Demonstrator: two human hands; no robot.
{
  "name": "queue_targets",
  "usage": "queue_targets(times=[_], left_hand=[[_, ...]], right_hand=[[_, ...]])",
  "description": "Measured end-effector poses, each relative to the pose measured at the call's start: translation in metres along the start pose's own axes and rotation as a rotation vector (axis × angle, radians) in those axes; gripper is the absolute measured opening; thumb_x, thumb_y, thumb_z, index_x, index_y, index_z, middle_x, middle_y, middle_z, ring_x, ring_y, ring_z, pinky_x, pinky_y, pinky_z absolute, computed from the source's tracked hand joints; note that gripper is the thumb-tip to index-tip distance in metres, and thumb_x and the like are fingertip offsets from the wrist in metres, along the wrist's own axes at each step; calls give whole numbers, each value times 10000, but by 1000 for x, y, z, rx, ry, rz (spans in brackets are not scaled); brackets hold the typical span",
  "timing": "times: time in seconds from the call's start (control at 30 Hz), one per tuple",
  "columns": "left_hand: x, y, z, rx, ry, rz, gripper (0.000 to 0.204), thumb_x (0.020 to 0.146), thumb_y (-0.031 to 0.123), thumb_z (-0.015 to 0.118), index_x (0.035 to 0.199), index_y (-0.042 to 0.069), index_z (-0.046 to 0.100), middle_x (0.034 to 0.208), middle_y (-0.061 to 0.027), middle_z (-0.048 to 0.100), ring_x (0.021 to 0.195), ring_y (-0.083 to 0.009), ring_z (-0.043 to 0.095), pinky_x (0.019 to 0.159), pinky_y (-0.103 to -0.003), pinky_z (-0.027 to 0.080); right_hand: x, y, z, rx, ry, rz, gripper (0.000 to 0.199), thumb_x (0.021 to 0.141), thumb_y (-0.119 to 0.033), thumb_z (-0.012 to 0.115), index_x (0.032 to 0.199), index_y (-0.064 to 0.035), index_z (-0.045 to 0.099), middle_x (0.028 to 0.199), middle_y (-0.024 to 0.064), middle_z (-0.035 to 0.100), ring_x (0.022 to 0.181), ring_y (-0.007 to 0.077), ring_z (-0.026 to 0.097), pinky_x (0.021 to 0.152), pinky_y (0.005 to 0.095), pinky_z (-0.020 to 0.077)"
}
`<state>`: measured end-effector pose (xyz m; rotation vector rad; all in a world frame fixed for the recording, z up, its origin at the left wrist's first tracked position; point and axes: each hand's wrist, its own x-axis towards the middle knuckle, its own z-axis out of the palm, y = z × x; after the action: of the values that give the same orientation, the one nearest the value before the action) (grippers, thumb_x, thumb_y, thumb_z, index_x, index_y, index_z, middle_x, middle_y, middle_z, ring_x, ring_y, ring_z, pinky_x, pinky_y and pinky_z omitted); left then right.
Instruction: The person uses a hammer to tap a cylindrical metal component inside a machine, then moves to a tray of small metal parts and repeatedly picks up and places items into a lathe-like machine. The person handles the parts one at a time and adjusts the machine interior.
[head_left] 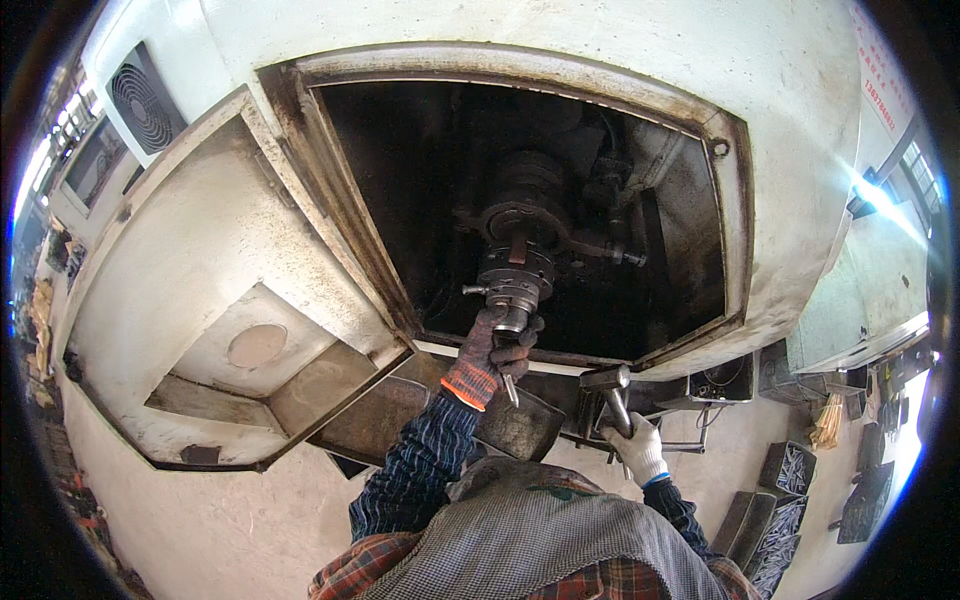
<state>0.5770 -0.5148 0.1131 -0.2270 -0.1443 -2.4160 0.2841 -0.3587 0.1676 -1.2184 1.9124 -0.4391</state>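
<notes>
My left hand, in a dark, soiled glove with an orange cuff, is closed at the front end of a steel spindle nose inside the machine. Out of its fingers, pointing down toward me, sticks a short metal rod; the rest of the rod is hidden by the glove. A small pin with a knob juts from the spindle's left side. Lower right, my right hand, in a white glove, grips the handle of a hammer, head up, apart from the spindle.
The machine's hinged door stands swung out at left. A rusty frame surrounds the dark opening. Below it are metal trays. Bins of metal parts stand on the floor at right, near a yellowish bundle.
</notes>
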Motion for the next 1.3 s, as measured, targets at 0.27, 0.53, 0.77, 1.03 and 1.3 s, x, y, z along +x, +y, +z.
queue_targets(times=[0.27, 0.53, 0.77, 1.03, 1.3], left_hand=[[-5, 3, 61, 810, 850, 144, 411, 847, 412, 710, 1055, 61, 660, 849, -131, 719, 433, -115, 520, 363, -255, 389], [-8, 8, 87, 2184, 1006, 220, 512, 782, 551, 760, 954, 69, 751, 920, -123, 744, 510, -149, 608, 451, -285, 472], [-3, -5, 36, -60, 130, 63, 624, 912, 402, 679, 1347, -2, 488, 1084, -210, 701, 408, -21, 387, 363, -211, 346], [-5, 2, 38, 322, 391, 132, 508, 847, 358, 702, 1149, -41, 610, 880, -129, 718, 377, -66, 380, 357, -239, 330], [4, -6, 100, 1364, 1172, 191, 456, 722, 437, 795, 921, 34, 722, 723, -74, 687, 561, -183, 604, 528, -332, 488]], right_hand=[[6, 16, -2, 81, 0, 12, 293, 818, -252, 787, 882, -12, 631, 659, 40, 552, 599, 122, 502, 550, 328, 445], [28, 28, 6, 30, 30, -118, 409, 819, -344, 804, 857, 5, 594, 642, 77, 587, 534, 141, 544, 502, 330, 459], [42, 36, 5, 26, 0, -84, 419, 806, -359, 802, 873, 1, 600, 652, 96, 584, 570, 174, 550, 552, 355, 471], [38, 46, -3, -81, 46, -100, 385, 784, -325, 802, 909, 0, 638, 670, 125, 617, 595, 208, 596, 575, 365, 486], [38, 40, -4, -69, 40, -138, 338, 797, -282, 796, 863, 0, 622, 664, 73, 570, 608, 156, 525, 578, 345, 464]])
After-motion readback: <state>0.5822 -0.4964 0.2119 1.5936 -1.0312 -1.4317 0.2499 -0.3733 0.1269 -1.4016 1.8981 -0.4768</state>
